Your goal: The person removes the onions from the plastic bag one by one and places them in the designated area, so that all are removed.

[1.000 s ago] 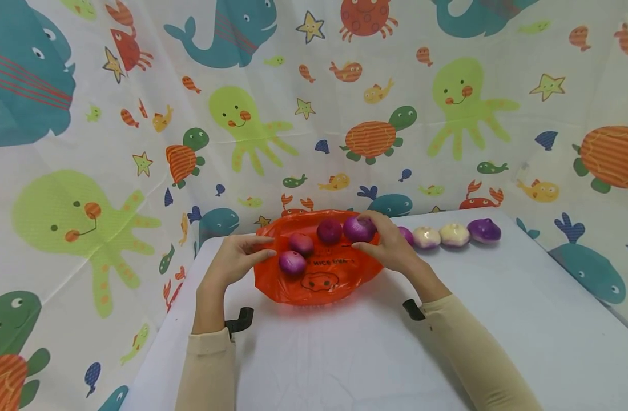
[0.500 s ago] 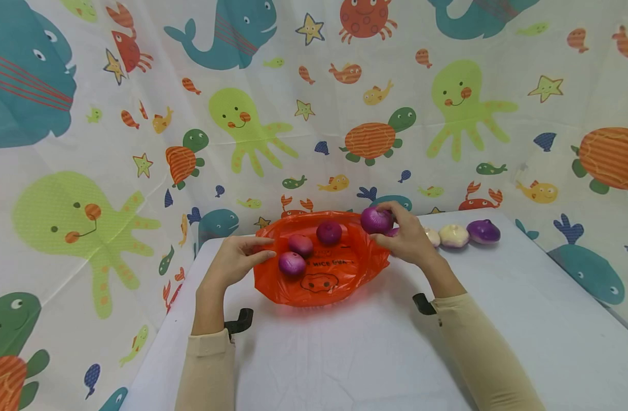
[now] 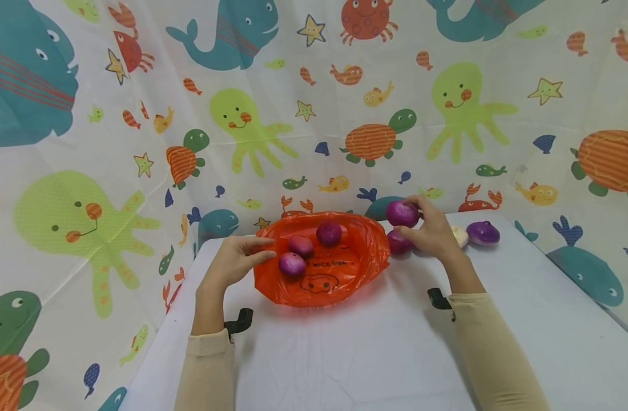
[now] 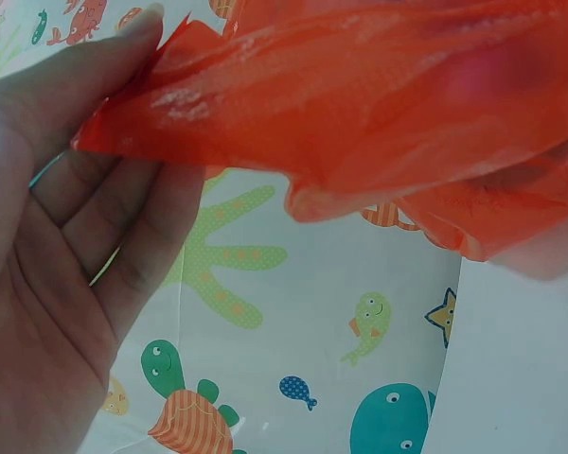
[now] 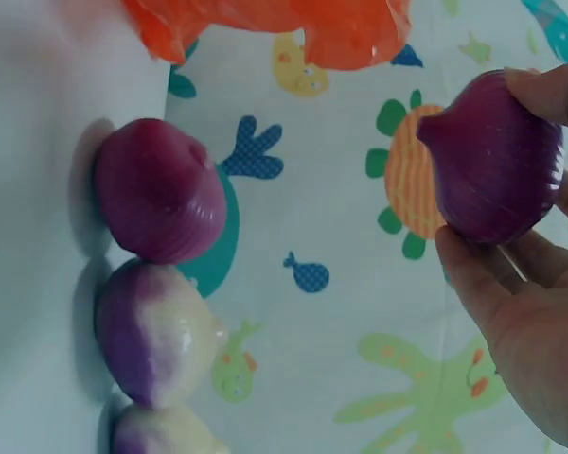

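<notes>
My right hand grips a purple onion raised just right of the bag; the right wrist view shows the onion between thumb and fingers. Beneath it in the head view sits another purple onion on the table. At the bag's left edge is my left hand, its curled fingers and thumb around the rim of the red plastic bag. That bag edge crosses between thumb and fingers in the left wrist view, hiding some fingertips. Three onions lie in the bag's open mouth.
The onion row continues right along the white table: purple-white onions, partly hidden by my right hand in the head view, then a purple one at the end. A sea-animal-print curtain stands behind and along the left side.
My right hand has lifted one onion out of the bag and carried it right, above the table row. The left hand stays at the bag's left rim.
</notes>
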Demonstrator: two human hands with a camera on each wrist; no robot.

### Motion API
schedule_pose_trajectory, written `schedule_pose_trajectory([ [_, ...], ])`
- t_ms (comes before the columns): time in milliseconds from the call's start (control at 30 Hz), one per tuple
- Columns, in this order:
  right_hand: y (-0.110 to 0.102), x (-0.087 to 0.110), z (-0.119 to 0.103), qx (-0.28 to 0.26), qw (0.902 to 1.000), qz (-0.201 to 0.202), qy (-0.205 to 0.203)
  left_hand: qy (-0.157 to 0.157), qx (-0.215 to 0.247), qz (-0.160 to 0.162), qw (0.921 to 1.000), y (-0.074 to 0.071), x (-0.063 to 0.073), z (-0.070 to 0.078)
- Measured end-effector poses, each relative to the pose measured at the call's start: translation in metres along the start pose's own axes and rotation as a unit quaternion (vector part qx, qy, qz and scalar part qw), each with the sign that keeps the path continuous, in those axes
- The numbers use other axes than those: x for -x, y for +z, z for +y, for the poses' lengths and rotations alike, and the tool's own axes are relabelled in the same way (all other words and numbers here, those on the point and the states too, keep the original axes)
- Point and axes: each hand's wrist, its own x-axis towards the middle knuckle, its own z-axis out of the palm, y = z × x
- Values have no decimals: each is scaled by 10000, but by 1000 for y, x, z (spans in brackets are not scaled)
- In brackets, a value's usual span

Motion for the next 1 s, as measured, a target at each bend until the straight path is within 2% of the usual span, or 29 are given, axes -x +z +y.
schedule_pose_trajectory([
  [233,-20,4,8,149,9986,-280,416,27,7,14,10000,0,0,0],
  [433,-32,7,20,271,9922,-736,968,34,22,5,10000,0,0,0],
  [600,-41,11,26,358,9865,-906,1316,33,39,7,10000,1,0,-1],
  [800,-50,16,31,567,9836,-861,1482,10,58,-2,10000,1,0,-1],
  [1000,-58,18,40,494,9829,-880,1538,1,80,-26,10000,1,0,0],
])
